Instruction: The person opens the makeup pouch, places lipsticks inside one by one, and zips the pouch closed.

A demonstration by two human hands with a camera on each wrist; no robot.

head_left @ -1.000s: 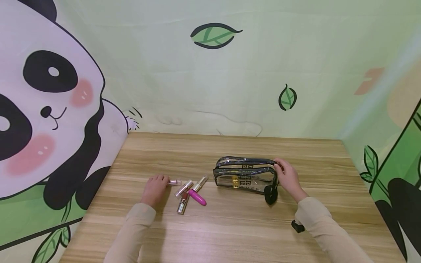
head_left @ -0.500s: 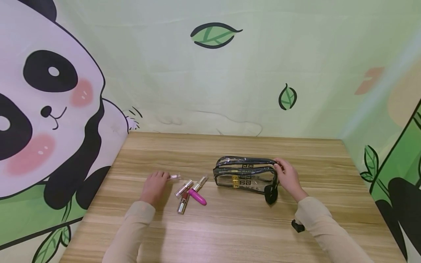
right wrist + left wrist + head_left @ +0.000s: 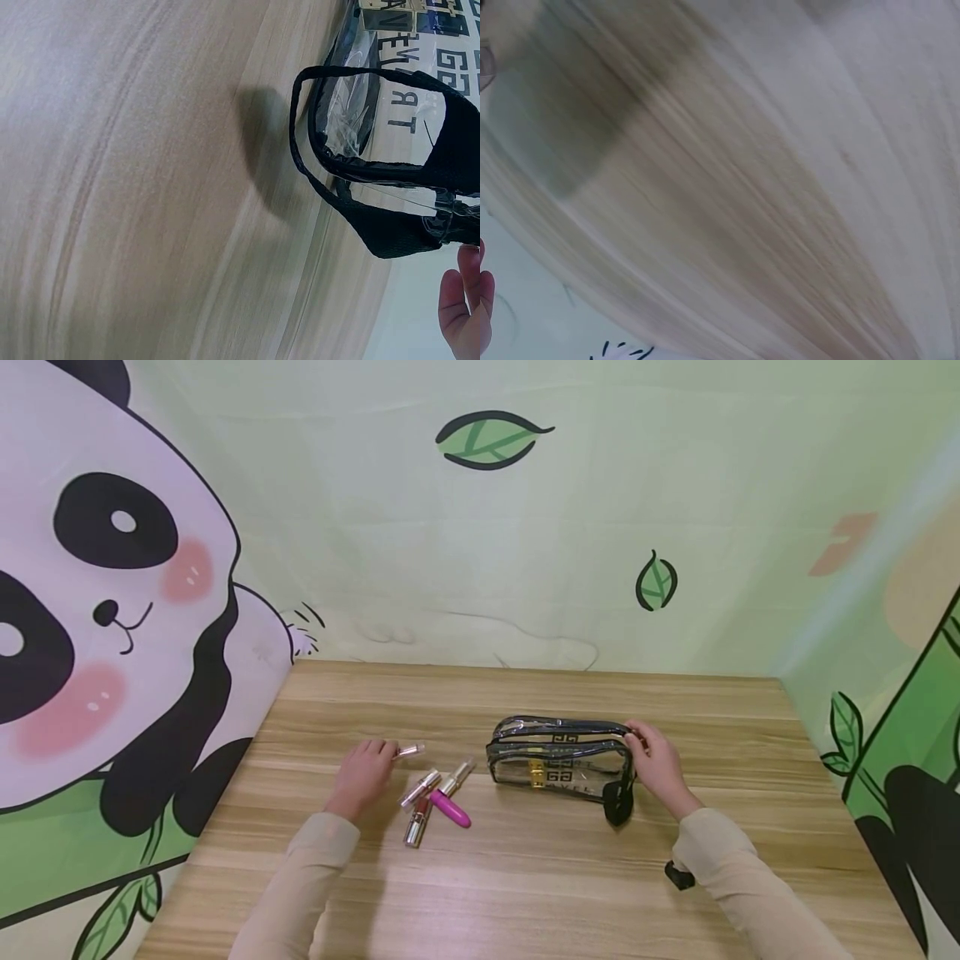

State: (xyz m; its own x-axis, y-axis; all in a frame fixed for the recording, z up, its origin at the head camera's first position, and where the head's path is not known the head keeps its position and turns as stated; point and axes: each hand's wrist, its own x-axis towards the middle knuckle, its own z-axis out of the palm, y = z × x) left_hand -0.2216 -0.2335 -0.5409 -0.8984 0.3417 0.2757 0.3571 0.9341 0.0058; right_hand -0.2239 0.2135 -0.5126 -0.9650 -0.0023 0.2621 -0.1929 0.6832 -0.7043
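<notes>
In the head view my left hand (image 3: pixel 363 779) pinches a small lipstick tube (image 3: pixel 409 751), clear-ended and silvery pink, just behind a loose group of lipsticks. That group holds a silver-and-clear lipstick (image 3: pixel 420 789), a gold one with a clear end (image 3: pixel 456 778), a bright pink one (image 3: pixel 451 810) and a dark red one with a silver base (image 3: pixel 417 824). My right hand (image 3: pixel 655 764) grips the top right corner of a clear makeup pouch (image 3: pixel 570 777) with black trim. A gold item (image 3: pixel 536 774) shows through its front. The left wrist view catches only fingertips (image 3: pixel 484 300) at its edge.
Everything lies on a wood-grain table (image 3: pixel 525 893). A black strap (image 3: pixel 618 803) hangs from the pouch's right end. Another black piece (image 3: pixel 679 875) shows by the right sleeve. A printed panda backdrop (image 3: pixel 375 527) rises behind and beside the table.
My left hand has drawn the lipstick tube away from the table's front, backward and slightly right, past the other lipsticks. My right hand and the pouch stay in place.
</notes>
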